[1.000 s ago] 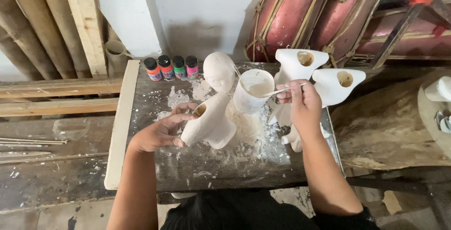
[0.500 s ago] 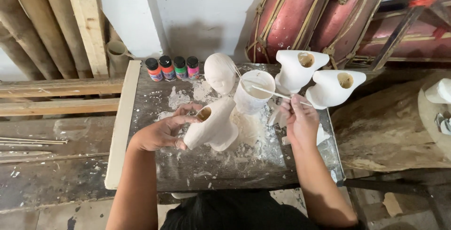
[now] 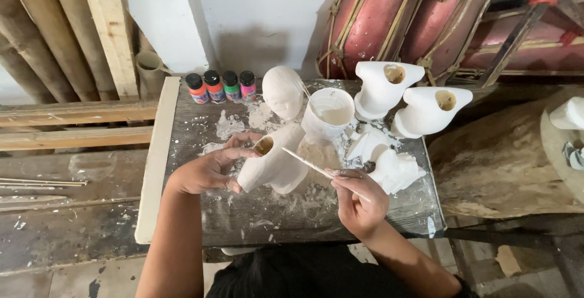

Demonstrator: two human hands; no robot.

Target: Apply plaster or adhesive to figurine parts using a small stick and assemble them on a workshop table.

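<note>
On the plaster-spattered wooden bench (image 3: 182,213), your left hand (image 3: 207,173) wraps its curled fingers around a white plaster figurine (image 3: 275,163), tilted, its brown hole just beyond your thumb. Your right hand (image 3: 359,204) pinches a thin stick (image 3: 310,165); its long axis slants up-left, tip beside the figurine's shoulder.
</note>
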